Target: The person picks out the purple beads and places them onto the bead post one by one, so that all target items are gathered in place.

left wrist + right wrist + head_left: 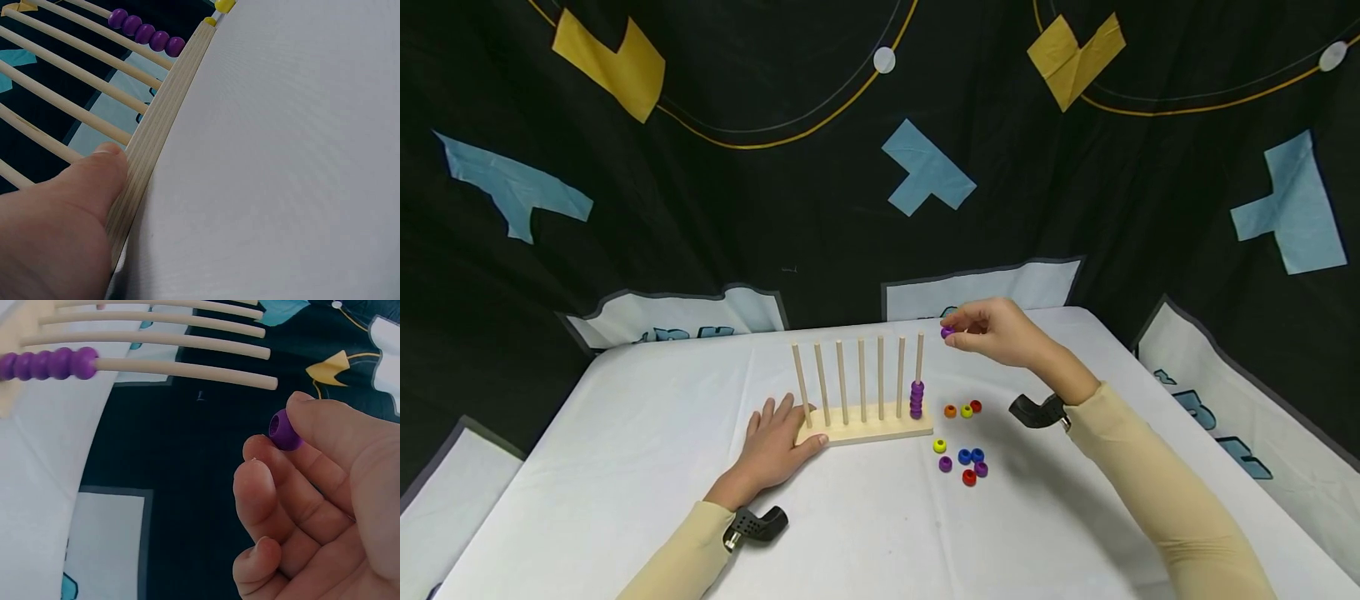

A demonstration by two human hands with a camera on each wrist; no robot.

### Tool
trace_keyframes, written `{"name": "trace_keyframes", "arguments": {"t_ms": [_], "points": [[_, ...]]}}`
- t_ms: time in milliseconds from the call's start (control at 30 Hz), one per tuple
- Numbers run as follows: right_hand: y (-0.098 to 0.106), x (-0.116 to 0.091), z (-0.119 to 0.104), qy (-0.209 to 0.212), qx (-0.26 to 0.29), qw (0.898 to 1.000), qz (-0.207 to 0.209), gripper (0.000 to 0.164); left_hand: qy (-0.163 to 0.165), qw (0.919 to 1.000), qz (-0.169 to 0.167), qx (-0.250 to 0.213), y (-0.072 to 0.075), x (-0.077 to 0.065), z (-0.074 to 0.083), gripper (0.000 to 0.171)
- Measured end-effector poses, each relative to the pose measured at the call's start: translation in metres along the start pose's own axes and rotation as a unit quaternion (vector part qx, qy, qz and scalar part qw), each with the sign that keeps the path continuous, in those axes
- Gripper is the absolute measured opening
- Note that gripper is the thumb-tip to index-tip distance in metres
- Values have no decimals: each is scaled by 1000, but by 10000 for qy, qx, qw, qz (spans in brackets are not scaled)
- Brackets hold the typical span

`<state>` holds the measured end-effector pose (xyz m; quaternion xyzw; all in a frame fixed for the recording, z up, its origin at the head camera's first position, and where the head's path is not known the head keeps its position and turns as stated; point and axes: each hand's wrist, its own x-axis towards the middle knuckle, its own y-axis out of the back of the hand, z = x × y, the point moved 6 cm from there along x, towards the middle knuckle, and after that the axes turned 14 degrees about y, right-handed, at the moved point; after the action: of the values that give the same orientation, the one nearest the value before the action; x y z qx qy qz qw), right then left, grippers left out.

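Note:
A wooden peg rack point(865, 430) with a row of upright pegs stands on the white table. Its rightmost peg carries a stack of purple beads point(917, 400), seen side-on in the right wrist view. My left hand point(775, 450) rests on the rack's left end, fingers spread and thumb point(103, 172) lying against the base. Pinched between thumb and index finger of my right hand point(996, 333) is one more purple bead point(285, 430), its hole facing the peg side. That hand is raised beside the top of the rightmost peg point(187, 370), the bead apart from the tip.
Right of the rack lie loose beads: an orange one point(951, 411), yellow ones point(939, 446), red ones point(969, 477), blue ones point(965, 457) and purple ones point(945, 464). Behind the table hangs a black cloth point(737, 225) with coloured shapes.

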<state>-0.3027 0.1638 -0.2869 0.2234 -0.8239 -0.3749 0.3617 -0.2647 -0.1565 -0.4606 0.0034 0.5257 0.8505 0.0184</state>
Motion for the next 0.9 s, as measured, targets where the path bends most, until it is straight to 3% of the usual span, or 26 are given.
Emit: {"name": "trace_keyframes", "arguments": {"t_ms": [133,367,900], "points": [[3,9,-4,176,-91,9998,-32,22,1,10000,-30,-29,-1,0,1,63],[0,20,-9,114,-115,9998,-147,25,57,9999,-98,27,0,-1,1,62],[-9,28,-14,149,-23,9995,-263,26,-5,10000,11,-16,1,-2,2,62]]}}
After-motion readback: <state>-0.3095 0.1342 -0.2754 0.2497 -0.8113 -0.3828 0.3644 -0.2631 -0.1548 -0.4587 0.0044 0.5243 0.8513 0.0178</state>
